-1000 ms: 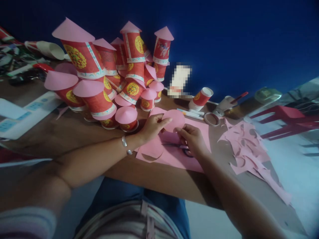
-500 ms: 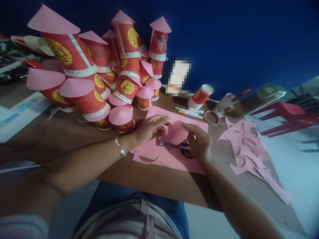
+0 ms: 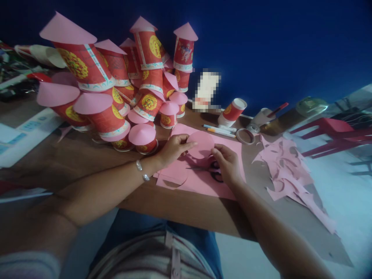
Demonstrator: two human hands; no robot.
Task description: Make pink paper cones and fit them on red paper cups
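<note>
A pink paper circle (image 3: 201, 145) is held up between my two hands. My left hand (image 3: 175, 149) pinches its left edge between thumb and fingers. On the opposite edge, my right hand (image 3: 226, 161) grips it the same way. Below the circle, scissors with dark handles (image 3: 216, 176) lie on pink paper sheets (image 3: 203, 188), blades pointing left. Another round pink piece (image 3: 176, 173) rests on the sheets, left of the blades.
Red paper cups with pink cone tops (image 3: 101, 116) crowd the table's left side. Markers (image 3: 219, 131), a tape roll (image 3: 245, 136) and a topless red cup (image 3: 235, 110) stand behind the sheets. Pink scraps (image 3: 286, 170) pile up right. A red stool (image 3: 334, 130) is beyond.
The paper circle has turned to lie flatter and face me. My left fingers have closed on its edge, and my right hand has shifted slightly left and down.
</note>
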